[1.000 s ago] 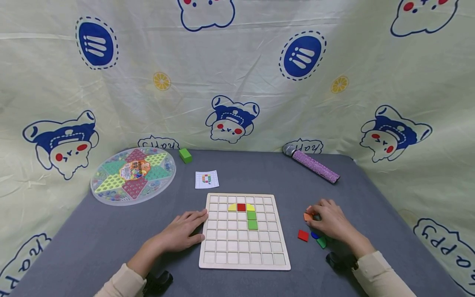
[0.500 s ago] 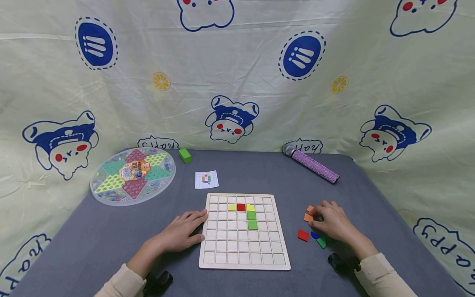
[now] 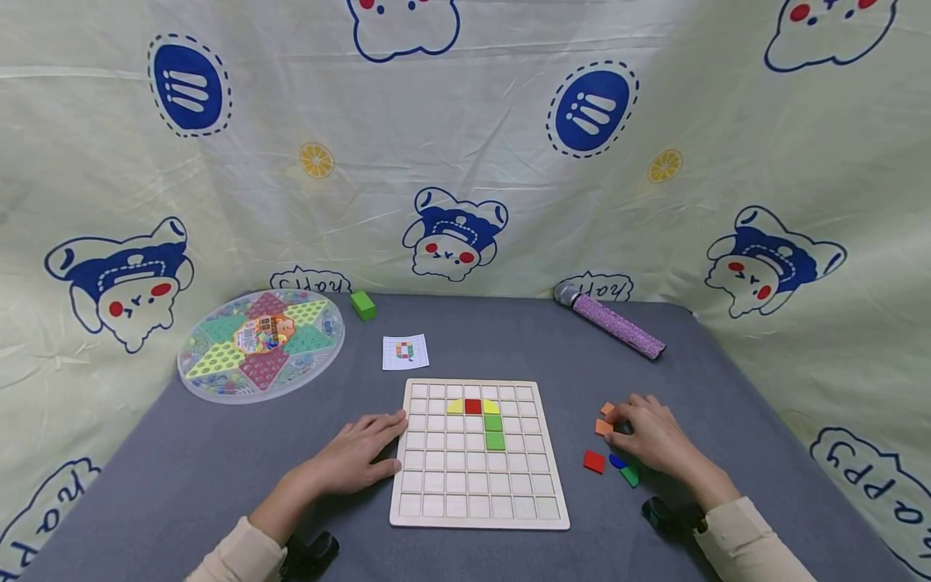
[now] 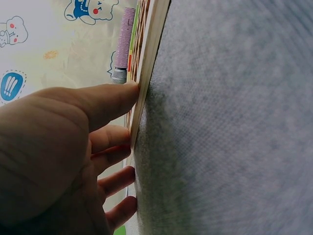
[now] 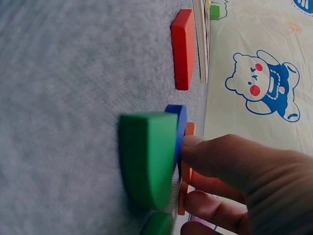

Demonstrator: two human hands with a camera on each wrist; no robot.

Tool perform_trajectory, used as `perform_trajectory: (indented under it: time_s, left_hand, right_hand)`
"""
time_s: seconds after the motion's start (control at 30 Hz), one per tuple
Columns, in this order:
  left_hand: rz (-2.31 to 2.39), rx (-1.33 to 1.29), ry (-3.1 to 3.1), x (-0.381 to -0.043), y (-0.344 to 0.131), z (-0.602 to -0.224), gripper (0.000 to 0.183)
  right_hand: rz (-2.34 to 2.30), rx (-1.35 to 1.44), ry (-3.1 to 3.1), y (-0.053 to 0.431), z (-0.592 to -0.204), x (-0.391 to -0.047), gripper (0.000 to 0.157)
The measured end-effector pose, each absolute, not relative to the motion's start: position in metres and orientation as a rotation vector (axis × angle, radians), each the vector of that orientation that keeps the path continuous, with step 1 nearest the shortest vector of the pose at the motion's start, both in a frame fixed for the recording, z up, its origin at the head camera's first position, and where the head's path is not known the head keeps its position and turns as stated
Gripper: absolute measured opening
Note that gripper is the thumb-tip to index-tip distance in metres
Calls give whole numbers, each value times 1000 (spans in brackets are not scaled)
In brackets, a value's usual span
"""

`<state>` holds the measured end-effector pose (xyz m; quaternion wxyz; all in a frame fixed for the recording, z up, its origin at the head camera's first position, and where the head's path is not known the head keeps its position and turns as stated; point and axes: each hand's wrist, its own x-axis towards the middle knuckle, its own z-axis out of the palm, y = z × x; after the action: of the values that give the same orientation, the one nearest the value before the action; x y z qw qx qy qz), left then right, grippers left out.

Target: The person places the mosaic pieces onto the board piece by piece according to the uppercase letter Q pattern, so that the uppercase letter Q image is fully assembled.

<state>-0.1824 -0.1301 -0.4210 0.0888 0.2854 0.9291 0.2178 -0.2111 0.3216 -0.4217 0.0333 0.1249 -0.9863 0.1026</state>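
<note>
In the head view, my left hand (image 3: 356,453) rests at the left edge of a pale wooden grid board (image 3: 440,485), thumb and fingertips at its rim. The board bears one red square (image 3: 473,406), two yellow pieces (image 3: 455,406) and two green squares (image 3: 494,440). To the right, my right hand (image 3: 647,432) is low over the table with bent fingers. Its thumb and fingertips are right at the orange tiles (image 3: 604,427); I cannot tell whether they pinch one. Near it lie a red tile (image 3: 594,461), a blue piece (image 3: 617,461) and a green rounded piece (image 5: 149,156).
Behind the board lies a small pattern card (image 3: 406,352). A round clear case (image 3: 262,347) with a coloured star and a green block (image 3: 363,305) are at the back left. A glittery purple microphone (image 3: 614,323) is at the back right, before a printed cloth (image 3: 465,162).
My right hand has drawn back slightly to the right since a second ago, and a second orange tile has come into sight. The left hand and the board have stayed put.
</note>
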Motion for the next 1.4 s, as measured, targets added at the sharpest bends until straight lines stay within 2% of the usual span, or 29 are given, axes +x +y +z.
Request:
perform_trajectory:
  time_s: [0.6, 1.4]
  left_hand:
    - [644, 826, 2759, -184, -128, -424, 61]
    - [647, 809, 2755, -184, -128, -423, 61]
  right_hand:
    - [340, 511, -2928, 285, -409, -212, 19]
    - [395, 824, -2834, 196, -398, -219, 16]
